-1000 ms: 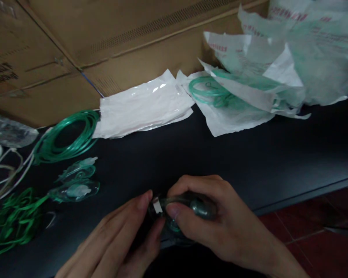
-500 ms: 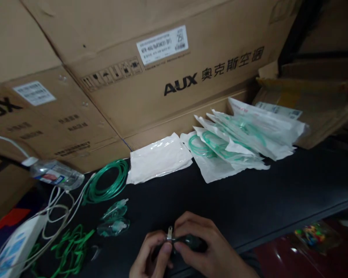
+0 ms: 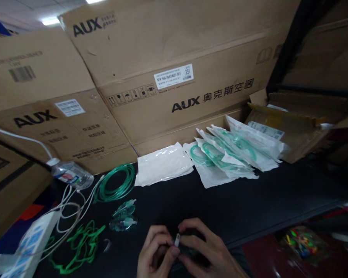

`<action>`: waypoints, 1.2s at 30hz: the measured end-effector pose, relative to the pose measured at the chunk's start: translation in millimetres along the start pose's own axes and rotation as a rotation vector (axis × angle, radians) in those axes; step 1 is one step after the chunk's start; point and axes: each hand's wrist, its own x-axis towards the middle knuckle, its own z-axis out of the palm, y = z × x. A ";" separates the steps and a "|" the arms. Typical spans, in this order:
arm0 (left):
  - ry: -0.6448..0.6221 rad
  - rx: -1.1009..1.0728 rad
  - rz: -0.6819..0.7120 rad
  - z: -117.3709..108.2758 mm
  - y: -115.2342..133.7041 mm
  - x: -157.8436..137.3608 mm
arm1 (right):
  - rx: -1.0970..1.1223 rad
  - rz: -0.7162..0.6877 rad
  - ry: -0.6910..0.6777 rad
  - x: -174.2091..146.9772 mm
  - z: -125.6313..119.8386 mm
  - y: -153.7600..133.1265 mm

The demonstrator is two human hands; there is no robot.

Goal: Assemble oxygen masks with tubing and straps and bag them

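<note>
At the bottom middle, my left hand [image 3: 159, 251] pinches a small pale metal clip [image 3: 177, 240] between thumb and fingers. My right hand [image 3: 204, 247] faces it with bent fingers, touching the clip from the other side. Below the clip, a dark, see-through greenish piece [image 3: 191, 253] shows between the hands, mostly hidden by the right fingers; it looks like part of an oxygen mask. To the left lie small clear-green masks [image 3: 123, 221], a tangle of green elastic straps [image 3: 85, 245] and a coil of green tubing [image 3: 117, 183].
Behind the black surface [image 3: 249, 204] stand large cardboard boxes [image 3: 150, 127]. White packets [image 3: 164, 164] lie near clear-fronted pouches with green tubing [image 3: 220, 158]. An open carton [image 3: 301, 135] is at right. A plastic bottle [image 3: 72, 173], white cables and a power strip [image 3: 36, 241] are at left.
The view has tilted up, showing more of the boxes and some ceiling. The hands stay together around the clip; it is turned differently, and the right forefinger has lifted and curled.
</note>
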 end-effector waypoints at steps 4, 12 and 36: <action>-0.221 -0.024 0.039 -15.4 0.9 7.6 | 0.259 0.221 0.071 2.1 -3.7 -6.9; -0.282 -0.125 0.075 -21.7 10.8 23.2 | 0.531 0.733 -0.088 35.9 -24.9 -39.7; 0.005 -0.084 -0.316 1.8 55.8 32.3 | 0.615 0.545 0.223 55.1 -9.4 -43.3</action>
